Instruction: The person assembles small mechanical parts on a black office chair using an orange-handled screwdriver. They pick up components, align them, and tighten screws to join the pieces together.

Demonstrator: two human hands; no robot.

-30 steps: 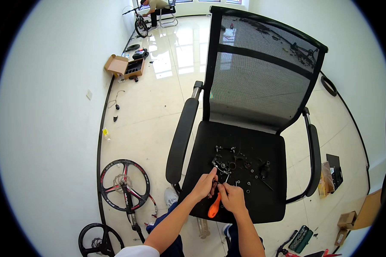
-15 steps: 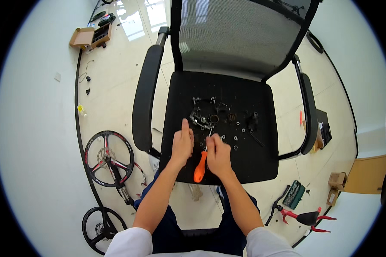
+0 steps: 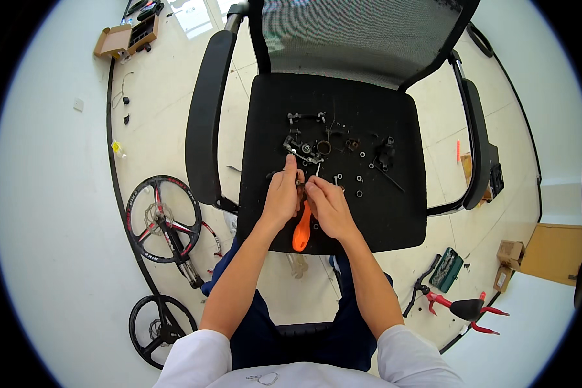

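Above the front of the black chair seat, my two hands meet. My left hand is closed round a small dark metal part, its thumb pointing away from me. My right hand pinches at the same part with thumb and fingertips; the fingers hide most of it. An orange-handled screwdriver lies beneath, its shaft partly covered by my right hand. Just beyond are a silver-and-black mechanical assembly, a dark ring and several small nuts, one of them a silver nut.
A black bracket-like part and a thin rod lie on the seat's right. Armrests flank it. On the floor are spoked wheels, a green case, a red bicycle frame and an opened cardboard box.
My hands have come together at the small part; my right hand's fingers have moved left to it. The view has shifted, so chair and floor things appear higher.
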